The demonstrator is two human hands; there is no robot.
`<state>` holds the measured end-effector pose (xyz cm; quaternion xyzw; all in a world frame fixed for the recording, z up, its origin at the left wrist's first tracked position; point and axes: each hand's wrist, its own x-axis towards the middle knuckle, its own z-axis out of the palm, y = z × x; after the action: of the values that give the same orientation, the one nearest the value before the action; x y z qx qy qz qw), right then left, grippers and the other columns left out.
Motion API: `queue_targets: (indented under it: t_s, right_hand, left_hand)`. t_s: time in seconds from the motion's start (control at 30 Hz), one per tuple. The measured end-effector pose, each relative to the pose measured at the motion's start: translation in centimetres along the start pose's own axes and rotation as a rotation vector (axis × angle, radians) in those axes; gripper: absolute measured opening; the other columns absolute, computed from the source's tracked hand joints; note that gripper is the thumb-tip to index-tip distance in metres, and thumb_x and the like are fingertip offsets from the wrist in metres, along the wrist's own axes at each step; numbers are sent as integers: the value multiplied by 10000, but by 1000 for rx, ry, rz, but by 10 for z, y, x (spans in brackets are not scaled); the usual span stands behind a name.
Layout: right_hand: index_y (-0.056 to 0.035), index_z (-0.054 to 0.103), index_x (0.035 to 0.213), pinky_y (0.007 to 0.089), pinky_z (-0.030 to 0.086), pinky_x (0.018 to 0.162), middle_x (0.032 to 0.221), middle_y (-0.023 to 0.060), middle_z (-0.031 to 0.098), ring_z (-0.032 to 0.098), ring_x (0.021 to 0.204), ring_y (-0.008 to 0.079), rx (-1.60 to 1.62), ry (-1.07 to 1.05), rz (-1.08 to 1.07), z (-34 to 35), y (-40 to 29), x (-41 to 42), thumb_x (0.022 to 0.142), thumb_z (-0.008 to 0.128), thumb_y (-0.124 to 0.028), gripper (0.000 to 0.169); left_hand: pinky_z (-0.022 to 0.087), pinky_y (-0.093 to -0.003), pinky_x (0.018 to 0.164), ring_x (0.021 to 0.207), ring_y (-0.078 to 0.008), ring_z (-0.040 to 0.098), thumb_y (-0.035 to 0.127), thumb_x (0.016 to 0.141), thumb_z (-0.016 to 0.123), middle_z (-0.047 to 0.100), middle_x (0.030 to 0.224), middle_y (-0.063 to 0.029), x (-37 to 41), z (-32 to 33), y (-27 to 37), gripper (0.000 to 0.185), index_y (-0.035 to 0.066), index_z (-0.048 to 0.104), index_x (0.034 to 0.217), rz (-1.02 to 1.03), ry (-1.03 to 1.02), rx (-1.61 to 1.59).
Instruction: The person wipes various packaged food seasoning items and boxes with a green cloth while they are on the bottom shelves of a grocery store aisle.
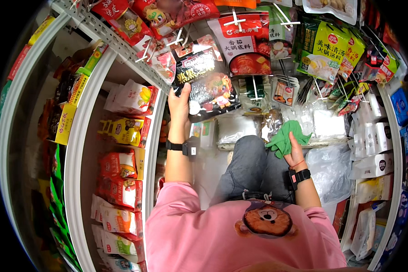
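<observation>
My left hand (180,107) grips the left edge of a glossy black food packet (207,85) with a cartoon figure on it, held in front of the hooks. In my right hand (294,149) is a crumpled green cloth (287,136), just above my right knee. Up and to the right of the black packet hangs a red and white hotpot soup base packet (243,44). Behind the black packet, pink and red packets (163,63) hang partly hidden. Both wrists wear dark bands.
Left shelves hold boxed snack packets (124,193). White display hooks (255,88) jut out ahead, with green soup packets (326,51) at the right. Clear-wrapped packs (238,127) lie on a low shelf. A plastic bag (329,170) and tissue packs (377,136) are at right.
</observation>
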<state>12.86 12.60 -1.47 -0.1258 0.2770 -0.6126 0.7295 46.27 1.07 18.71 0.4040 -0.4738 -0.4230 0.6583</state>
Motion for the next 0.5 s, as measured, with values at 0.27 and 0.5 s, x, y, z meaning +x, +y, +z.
queue_targets:
  t_s: [0.27, 0.5]
  right_hand:
    - [-40, 523, 1188, 366, 487, 897, 1113, 77, 602, 598, 1004, 215, 25, 51, -41, -21, -11, 7, 942, 546, -279, 343]
    - [-47, 523, 1185, 372, 489, 894, 1107, 74, 604, 598, 1001, 213, -35, 72, -55, -15, -14, 5, 937, 556, -276, 339]
  left_hand:
    - [467, -274, 819, 902, -119, 579, 161, 834, 687, 609, 1053, -44, -15, -6, 8, 401, 3, 525, 1165, 70, -81, 6]
    - [471, -276, 827, 915, -122, 588, 161, 835, 682, 619, 1069, -50, -17, -13, 3, 403, 0, 528, 1172, 79, -69, -71]
